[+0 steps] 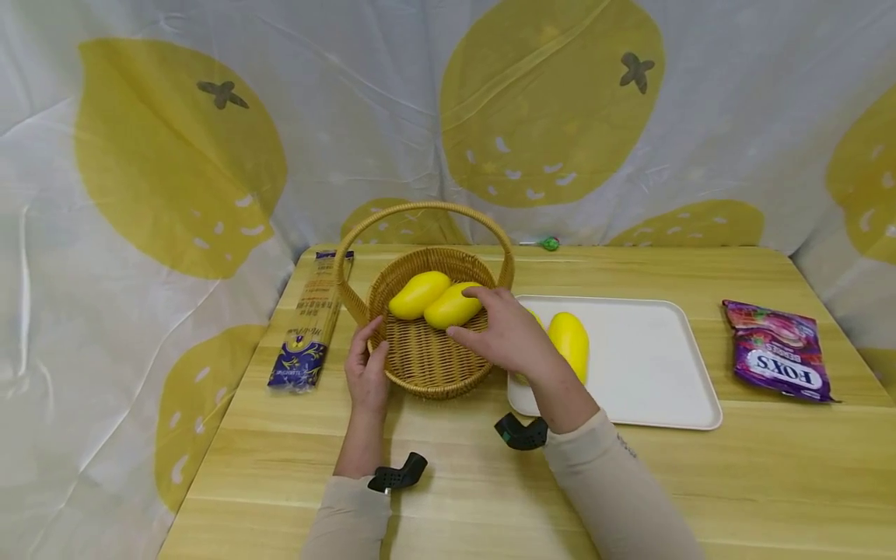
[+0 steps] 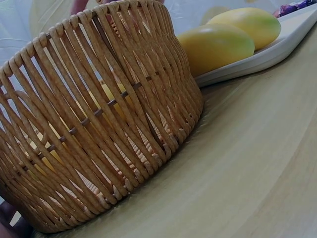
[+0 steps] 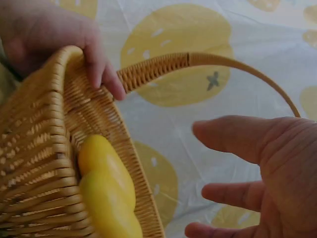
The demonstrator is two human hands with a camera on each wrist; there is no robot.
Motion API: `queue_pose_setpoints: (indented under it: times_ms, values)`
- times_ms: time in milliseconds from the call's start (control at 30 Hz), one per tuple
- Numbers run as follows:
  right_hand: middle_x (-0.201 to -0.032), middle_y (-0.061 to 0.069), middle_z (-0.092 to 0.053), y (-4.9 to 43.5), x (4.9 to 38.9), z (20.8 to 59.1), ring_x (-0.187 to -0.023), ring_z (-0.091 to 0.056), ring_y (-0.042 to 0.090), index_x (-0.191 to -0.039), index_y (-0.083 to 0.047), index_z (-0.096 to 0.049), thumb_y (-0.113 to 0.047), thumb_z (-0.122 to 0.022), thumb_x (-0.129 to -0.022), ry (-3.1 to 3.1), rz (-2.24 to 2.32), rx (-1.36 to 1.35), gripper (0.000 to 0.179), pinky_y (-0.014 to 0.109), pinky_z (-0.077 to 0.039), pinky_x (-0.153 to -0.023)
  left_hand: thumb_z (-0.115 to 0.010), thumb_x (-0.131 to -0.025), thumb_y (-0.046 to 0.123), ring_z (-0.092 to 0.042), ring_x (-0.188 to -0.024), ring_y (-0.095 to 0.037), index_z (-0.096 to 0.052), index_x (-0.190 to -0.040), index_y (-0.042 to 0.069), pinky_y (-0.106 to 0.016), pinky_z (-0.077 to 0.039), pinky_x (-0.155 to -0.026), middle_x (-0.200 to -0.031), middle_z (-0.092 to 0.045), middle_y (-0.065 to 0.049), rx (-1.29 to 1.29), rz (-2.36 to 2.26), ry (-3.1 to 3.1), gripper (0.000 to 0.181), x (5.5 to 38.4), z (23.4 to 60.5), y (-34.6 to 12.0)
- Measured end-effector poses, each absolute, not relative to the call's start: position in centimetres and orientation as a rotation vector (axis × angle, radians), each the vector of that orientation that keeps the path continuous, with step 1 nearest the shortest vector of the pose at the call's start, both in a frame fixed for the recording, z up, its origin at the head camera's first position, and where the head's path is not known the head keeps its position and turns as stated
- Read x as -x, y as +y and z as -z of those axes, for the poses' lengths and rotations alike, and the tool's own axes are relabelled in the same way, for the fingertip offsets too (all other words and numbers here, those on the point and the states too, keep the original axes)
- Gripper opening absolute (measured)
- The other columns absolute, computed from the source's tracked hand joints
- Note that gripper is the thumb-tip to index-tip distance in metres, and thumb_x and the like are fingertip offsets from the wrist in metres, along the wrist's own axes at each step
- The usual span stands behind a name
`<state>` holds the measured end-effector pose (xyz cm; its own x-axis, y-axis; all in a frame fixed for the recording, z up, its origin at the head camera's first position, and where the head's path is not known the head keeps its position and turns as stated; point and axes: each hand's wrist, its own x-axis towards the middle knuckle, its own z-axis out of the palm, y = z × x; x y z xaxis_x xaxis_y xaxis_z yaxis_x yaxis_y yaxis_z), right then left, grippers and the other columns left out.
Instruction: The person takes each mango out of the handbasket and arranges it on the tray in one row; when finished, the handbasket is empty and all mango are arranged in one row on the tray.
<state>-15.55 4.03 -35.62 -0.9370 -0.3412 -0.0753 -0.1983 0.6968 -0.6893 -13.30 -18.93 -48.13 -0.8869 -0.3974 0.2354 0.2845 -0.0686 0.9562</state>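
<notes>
In the head view the left hand (image 1: 369, 377) grips the near left rim of the wicker basket (image 1: 434, 362), close to the foot of its arched handle (image 1: 428, 207), a hold that seems meant to keep the light basket from sliding or tipping; inside, toward the back, a far mango (image 1: 418, 294) and a near mango (image 1: 451, 308) lie side by side, leaning together perhaps because the round wall gathers them. The right hand (image 1: 514, 334) hangs over the basket's right side with thumb and fingers spread by the near mango, and the white tray (image 1: 647, 365) stands just right of the basket, likely so that the reach between them is short; a third mango (image 1: 570, 344) lies along its left end. The left wrist view shows a fourth mango (image 2: 215, 48) beside that one, nearer the basket, and the basket's base resting on the table (image 2: 237, 163). In the right wrist view the left hand's fingers (image 3: 113, 85) hook over the rim from outside, while the right hand is released, its fingers extended and apart from the fruit, with nothing grasped
</notes>
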Motion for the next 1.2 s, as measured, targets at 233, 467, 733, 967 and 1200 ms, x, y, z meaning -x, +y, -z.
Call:
queue_pose_setpoints:
  times_ms: [233,467,733,967,1200]
  values:
    - [-0.158,0.019,-0.04,1.4,19.8,34.8,-0.141,-0.045,0.034,-0.158,-0.021,-0.039,-0.048,-0.075,-0.087,2.647,0.895,0.521,0.084,0.058,-0.044,-0.112,-0.05,-0.094,-0.006,-0.037,-0.148,-0.033,-0.058,-0.133,-0.008,-0.036,-0.022,-0.127,-0.136,-0.062,-0.007,-0.114,1.996,-1.765,0.04,13.5,48.3,-19.1]
    - [-0.161,0.021,-0.032,0.0,22.9,35.1,-0.143,-0.041,0.035,-0.162,-0.022,-0.031,-0.047,-0.076,-0.088,2.567,0.754,0.489,0.09,0.057,-0.041,-0.115,-0.05,-0.094,-0.006,-0.038,-0.148,-0.032,-0.058,-0.133,-0.009,-0.036,-0.022,-0.128,-0.13,-0.063,0.006,-0.114,2.0,-1.765,0.04,13.4,48.2,-19.1]
    - [-0.167,0.019,-0.019,-0.2,23.9,35.9,-0.148,-0.036,0.038,-0.163,-0.029,-0.027,-0.041,-0.08,-0.086,2.487,0.747,0.402,0.094,0.058,-0.04,-0.116,-0.049,-0.093,-0.008,-0.043,-0.144,-0.029,-0.057,-0.132,-0.012,-0.034,-0.022,-0.127,-0.131,-0.064,-0.003,-0.101,1.983,-1.766,0.04,13.4,48.2,-19.0]
    - [-0.166,0.02,-0.019,-0.3,23.8,36.9,-0.147,-0.036,0.039,-0.162,-0.028,-0.03,-0.039,-0.083,-0.084,2.468,0.717,0.402,0.095,0.058,-0.039,-0.116,-0.049,-0.093,-0.008,-0.041,-0.146,-0.031,-0.056,-0.133,-0.013,-0.03,-0.024,-0.126,-0.128,-0.063,0.008,-0.101,1.976,-1.778,0.04,13.4,48.2,-19.0]
    - [-0.164,0.02,-0.02,-0.3,23.9,38.0,-0.144,-0.038,0.04,-0.16,-0.028,-0.034,-0.039,-0.085,-0.081,2.474,0.718,0.417,0.094,0.056,-0.04,-0.115,-0.05,-0.094,-0.006,-0.039,-0.147,-0.032,-0.059,-0.132,-0.009,-0.034,-0.022,-0.128,-0.126,-0.063,0.013,-0.102,1.972,-1.78,0.04,13.3,48.2,-19.1]
